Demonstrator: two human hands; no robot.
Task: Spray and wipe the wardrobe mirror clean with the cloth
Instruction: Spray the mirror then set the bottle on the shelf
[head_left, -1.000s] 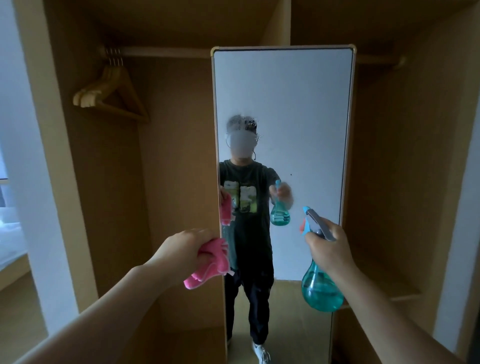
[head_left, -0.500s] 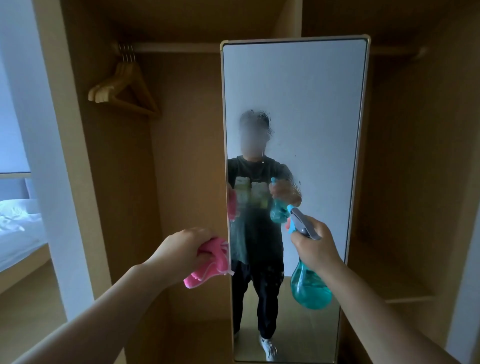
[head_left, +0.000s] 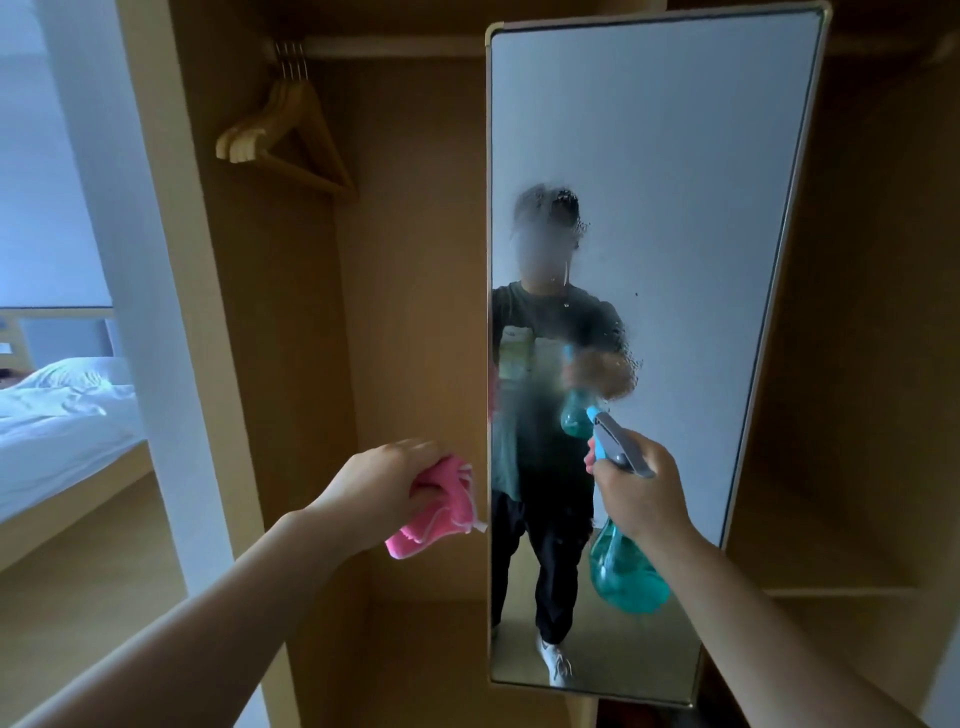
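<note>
Here the wardrobe mirror (head_left: 675, 156) stands tall, its long axis upright, with droplets (head_left: 621, 366) and mist clouding a patch from its middle up toward 12 o'clock. The right hand (head_left: 641, 493) is in front of the lower glass, fingers wrapped round the neck of the teal spray bottle (head_left: 626, 577). The nozzle (head_left: 593, 414) points toward 11 o'clock at the wet patch; whether the trigger is squeezed I cannot tell. The left hand (head_left: 384, 483) hangs just outside the mirror's left edge, fingers curled round the bunched pink cloth (head_left: 441, 512), apart from the glass. From that cloth the wet patch lies toward 1 o'clock, across the edge. I judge the wiping hand must cross that way onto the glass, then stroke along the mirror's height.
</note>
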